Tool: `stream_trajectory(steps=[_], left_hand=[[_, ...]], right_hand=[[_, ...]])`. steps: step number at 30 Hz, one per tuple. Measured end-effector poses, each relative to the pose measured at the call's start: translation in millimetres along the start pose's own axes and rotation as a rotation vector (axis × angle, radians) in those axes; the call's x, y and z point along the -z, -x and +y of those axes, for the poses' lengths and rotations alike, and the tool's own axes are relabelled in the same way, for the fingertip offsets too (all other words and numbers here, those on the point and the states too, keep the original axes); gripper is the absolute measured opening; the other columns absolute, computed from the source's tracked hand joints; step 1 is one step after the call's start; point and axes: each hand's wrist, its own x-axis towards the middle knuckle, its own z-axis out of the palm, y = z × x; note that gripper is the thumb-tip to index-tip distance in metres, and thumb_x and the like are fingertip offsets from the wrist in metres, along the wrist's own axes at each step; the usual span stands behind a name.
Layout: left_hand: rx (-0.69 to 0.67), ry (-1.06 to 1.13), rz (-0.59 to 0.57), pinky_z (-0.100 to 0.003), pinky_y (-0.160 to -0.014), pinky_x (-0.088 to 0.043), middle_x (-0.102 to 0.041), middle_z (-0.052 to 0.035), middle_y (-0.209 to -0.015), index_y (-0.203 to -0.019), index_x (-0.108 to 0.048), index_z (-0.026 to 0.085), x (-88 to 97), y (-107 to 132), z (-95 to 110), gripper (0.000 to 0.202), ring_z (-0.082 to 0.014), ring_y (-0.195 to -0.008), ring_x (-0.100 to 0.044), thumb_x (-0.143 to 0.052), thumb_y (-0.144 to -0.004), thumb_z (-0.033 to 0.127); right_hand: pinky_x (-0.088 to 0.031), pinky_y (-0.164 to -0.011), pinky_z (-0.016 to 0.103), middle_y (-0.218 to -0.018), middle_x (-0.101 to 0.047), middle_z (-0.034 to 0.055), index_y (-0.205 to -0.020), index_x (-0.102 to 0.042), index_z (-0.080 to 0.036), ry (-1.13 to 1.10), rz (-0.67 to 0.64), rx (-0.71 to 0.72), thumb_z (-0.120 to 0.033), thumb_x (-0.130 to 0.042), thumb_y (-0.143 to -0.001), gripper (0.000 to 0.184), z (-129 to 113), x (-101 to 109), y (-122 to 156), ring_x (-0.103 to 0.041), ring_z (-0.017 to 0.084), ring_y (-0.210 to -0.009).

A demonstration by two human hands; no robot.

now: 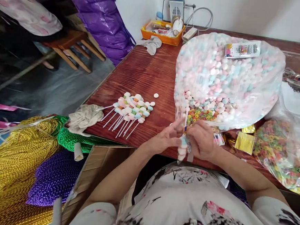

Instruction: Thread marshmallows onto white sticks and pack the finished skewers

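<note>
Close to my body, at the table's front edge, my left hand (166, 138) has its fingers closed round a marshmallow skewer (182, 151). Its white stick points up and away, and its pastel marshmallows hang downward, seemingly in a clear wrapper. My right hand (202, 139) pinches at the same skewer where stick and marshmallows meet; what its fingertips hold is hidden. Gold twist ties (245, 142) lie to the right of that hand. A pile of finished-looking marshmallow skewers (133, 107) rests on the left, sticks toward me. Beyond my hands is a large open bag of marshmallows (228, 77).
Ring-shaped candies (200, 115) lie at the big bag's mouth, with another bag of them (279, 148) at right. A crumpled cloth (85, 118) sits on the left table edge. An orange tray (161, 38) stands behind. Bead strands (14, 150) and a cardboard box (93, 170) are lower left.
</note>
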Motion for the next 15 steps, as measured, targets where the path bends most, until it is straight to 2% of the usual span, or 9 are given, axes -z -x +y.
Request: stream_trajectory(steps=[2,3,5,7,10,12,13,15], left_hand=[[0.061,-0.008,-0.092,-0.031,-0.071,-0.055,-0.07,-0.0104,-0.093,-0.134,-0.055,0.015,9.9,16,1,0.06,-0.0203,-0.079,-0.068,-0.054,-0.091,0.056],[0.05,-0.121,-0.055,-0.03,-0.07,-0.055,-0.07,-0.0089,-0.088,-0.124,-0.062,0.013,16.2,24,4,0.049,-0.0193,-0.076,-0.067,-0.057,-0.092,0.049],[-0.066,-0.494,0.116,-0.032,-0.075,-0.055,-0.071,-0.0084,-0.089,-0.109,-0.068,0.015,28.1,40,8,0.026,-0.0194,-0.08,-0.067,-0.063,-0.09,0.032],[-0.264,-0.895,0.249,-0.037,-0.086,-0.054,-0.072,-0.0101,-0.098,-0.103,-0.069,0.017,35.9,58,9,0.018,-0.0218,-0.091,-0.067,-0.065,-0.085,0.016],[-0.486,-1.224,0.22,-0.045,-0.093,-0.053,-0.072,-0.0136,-0.104,-0.103,-0.066,0.018,38.2,86,2,0.027,-0.0263,-0.105,-0.065,-0.064,-0.079,0.005],[-0.503,-1.285,0.189,-0.044,-0.093,-0.055,-0.072,-0.0147,-0.104,-0.106,-0.064,0.017,37.4,108,-6,0.03,-0.0274,-0.109,-0.064,-0.063,-0.078,0.004],[-0.481,-1.309,0.188,-0.045,-0.093,-0.055,-0.072,-0.0149,-0.105,-0.106,-0.064,0.018,38.4,122,-10,0.031,-0.0278,-0.11,-0.064,-0.063,-0.078,0.004],[-0.403,-1.358,0.18,-0.045,-0.09,-0.055,-0.073,-0.0131,-0.103,-0.104,-0.065,0.02,47.1,154,-17,0.028,-0.0279,-0.104,-0.067,-0.063,-0.079,0.006]], right_hand=[[-0.043,-0.066,0.033,-0.07,-0.06,0.0053,-0.082,-0.056,-0.018,0.058,-0.005,0.187,-0.018,-0.047,-0.089,0.011,-1,-9,-3,-0.05,0.018,-0.068],[-0.041,-0.065,0.033,-0.068,-0.06,0.0053,-0.08,-0.057,-0.018,0.064,-0.03,0.201,-0.019,-0.048,-0.088,0.013,-2,-15,-4,-0.05,0.018,-0.067],[-0.04,-0.064,0.033,-0.065,-0.058,0.0046,-0.074,-0.056,-0.019,-0.021,-0.126,0.074,-0.019,-0.047,-0.087,0.015,-7,-30,-1,-0.049,0.018,-0.066],[-0.041,-0.065,0.031,-0.066,-0.059,0.0036,-0.072,-0.055,-0.018,-0.289,-0.245,-0.221,-0.018,-0.048,-0.084,0.014,-18,-47,4,-0.049,0.016,-0.066],[-0.04,-0.058,0.025,-0.058,-0.054,-0.0026,-0.07,-0.054,-0.018,-0.92,-0.43,-0.877,-0.017,-0.052,-0.078,0.008,-43,-75,17,-0.047,0.011,-0.056],[-0.034,-0.048,0.022,-0.049,-0.046,-0.0068,-0.066,-0.052,-0.017,-1.291,-0.548,-1.276,-0.015,-0.055,-0.072,0.007,-60,-94,25,-0.04,0.008,-0.045],[-0.03,-0.046,0.021,-0.047,-0.045,-0.0075,-0.065,-0.052,-0.017,-1.413,-0.612,-1.396,-0.014,-0.056,-0.07,0.007,-67,-103,28,-0.039,0.007,-0.043],[-0.028,-0.044,0.02,-0.048,-0.049,-0.0068,-0.066,-0.055,-0.016,-1.483,-0.699,-1.495,-0.015,-0.059,-0.072,0.008,-73,-113,31,-0.041,0.007,-0.042]])
